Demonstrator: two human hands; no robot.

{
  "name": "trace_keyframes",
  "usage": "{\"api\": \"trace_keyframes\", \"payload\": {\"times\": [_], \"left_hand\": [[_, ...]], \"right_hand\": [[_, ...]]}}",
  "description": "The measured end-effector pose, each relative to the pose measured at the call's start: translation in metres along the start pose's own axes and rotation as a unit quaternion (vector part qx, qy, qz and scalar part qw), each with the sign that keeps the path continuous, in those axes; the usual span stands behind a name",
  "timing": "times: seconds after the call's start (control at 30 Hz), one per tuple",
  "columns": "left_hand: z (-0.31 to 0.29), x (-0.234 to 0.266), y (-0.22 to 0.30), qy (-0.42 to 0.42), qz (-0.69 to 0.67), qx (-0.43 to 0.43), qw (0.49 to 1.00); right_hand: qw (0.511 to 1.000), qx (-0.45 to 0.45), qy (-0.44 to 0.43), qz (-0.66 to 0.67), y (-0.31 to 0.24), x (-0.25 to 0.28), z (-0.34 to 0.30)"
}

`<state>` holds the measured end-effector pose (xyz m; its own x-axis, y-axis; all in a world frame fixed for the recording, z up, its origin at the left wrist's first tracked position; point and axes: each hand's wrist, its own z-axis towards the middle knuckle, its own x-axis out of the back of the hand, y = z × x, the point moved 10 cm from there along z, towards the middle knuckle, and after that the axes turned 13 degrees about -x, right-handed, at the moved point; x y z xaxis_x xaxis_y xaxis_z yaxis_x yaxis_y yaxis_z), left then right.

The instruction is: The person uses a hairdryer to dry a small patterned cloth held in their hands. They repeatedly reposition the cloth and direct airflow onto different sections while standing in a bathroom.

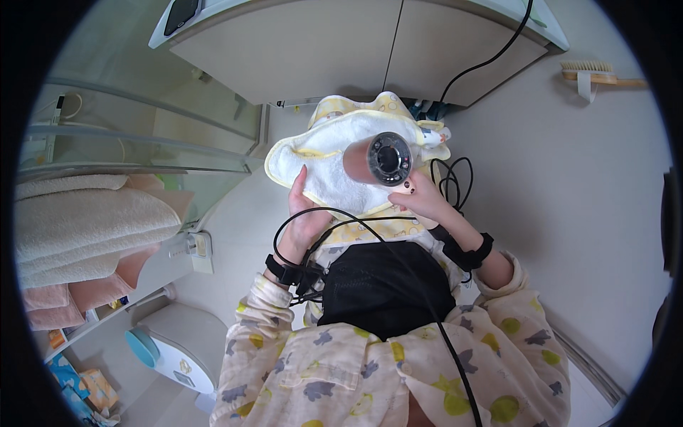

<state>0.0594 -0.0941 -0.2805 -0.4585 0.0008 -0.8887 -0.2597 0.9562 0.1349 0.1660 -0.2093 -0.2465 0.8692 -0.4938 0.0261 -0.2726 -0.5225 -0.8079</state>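
Black cable [334, 209] crossing left hand [307, 224]; towels [99, 220] left, brush [588, 68] right

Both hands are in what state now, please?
Left hand: at the white cloth; its grip cannot be told.
Right hand: closed, holding the pink hair dryer.

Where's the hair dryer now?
In the head view, the hair dryer is just right of upper centre, in the right hand's grip, over the white towel.

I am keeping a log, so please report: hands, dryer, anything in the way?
Right hand gripping pink hair dryer, over white cloth. Left hand at cloth's edge. Black cable arcs across left wrist.
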Motion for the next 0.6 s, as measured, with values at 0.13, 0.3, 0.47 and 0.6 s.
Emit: {"api": "trace_keyframes", "payload": {"times": [0.13,0.3,0.47,0.6], "left_hand": [[0.001,-0.002,-0.001,-0.005,-0.002,0.001,1.000],[0.000,0.000,-0.001,0.003,0.003,0.007,1.000],[0.001,0.001,-0.002,0.007,0.008,0.005,1.000],[0.001,0.003,-0.002,0.012,0.018,0.005,1.000]], "right_hand": [[0.998,-0.030,-0.023,0.047,0.007,-0.002,0.001],[0.998,-0.026,-0.053,0.021,0.007,-0.007,-0.002],[1.000,-0.021,-0.013,-0.015,0.009,-0.001,-0.005],[1.000,-0.019,-0.008,-0.005,0.009,0.004,-0.007]]}}
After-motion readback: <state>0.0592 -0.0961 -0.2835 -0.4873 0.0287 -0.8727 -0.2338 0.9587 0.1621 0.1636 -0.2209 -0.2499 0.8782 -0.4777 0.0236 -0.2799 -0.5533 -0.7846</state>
